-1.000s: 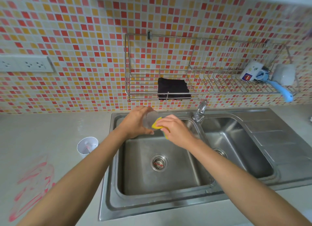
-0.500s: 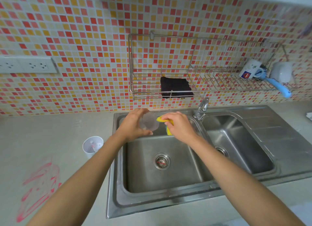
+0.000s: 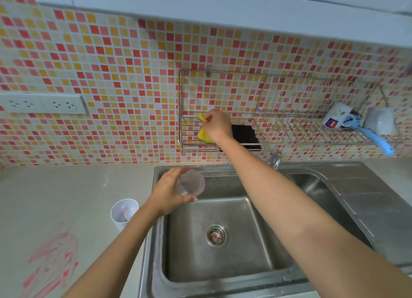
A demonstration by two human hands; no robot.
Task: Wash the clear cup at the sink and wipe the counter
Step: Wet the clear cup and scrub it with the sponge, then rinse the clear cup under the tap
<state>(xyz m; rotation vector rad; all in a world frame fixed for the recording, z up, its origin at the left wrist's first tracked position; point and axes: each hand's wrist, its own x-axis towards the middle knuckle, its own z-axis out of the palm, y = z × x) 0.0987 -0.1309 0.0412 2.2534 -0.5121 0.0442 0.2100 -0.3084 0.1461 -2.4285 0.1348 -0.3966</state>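
A: Clear cup point(image 3: 191, 183) is held by the left hand point(image 3: 170, 191) over the back left corner of the sink basin point(image 3: 223, 237), the fingers closed around its side wall, the mouth turned toward the camera. It is judged to be light, thin plastic, a little flexible and slippery when wet, so it is best taken around the middle of the wall, not by the rim.

B: And the containers, from left to right?

A: A white cup point(image 3: 124, 214) is seen on the counter point(image 3: 66, 197) beside the sink, above a red smear point(image 3: 52, 259); something pink and white is inside, but it cannot be identified. The clear cup looks empty. On the wire rack point(image 3: 289, 128), a yellow sponge point(image 3: 204, 135) is gripped by the right hand point(image 3: 216, 125), beside a black cloth point(image 3: 245, 135); farther right, two mugs point(image 3: 336, 117) and a blue brush point(image 3: 376, 139) are kept.
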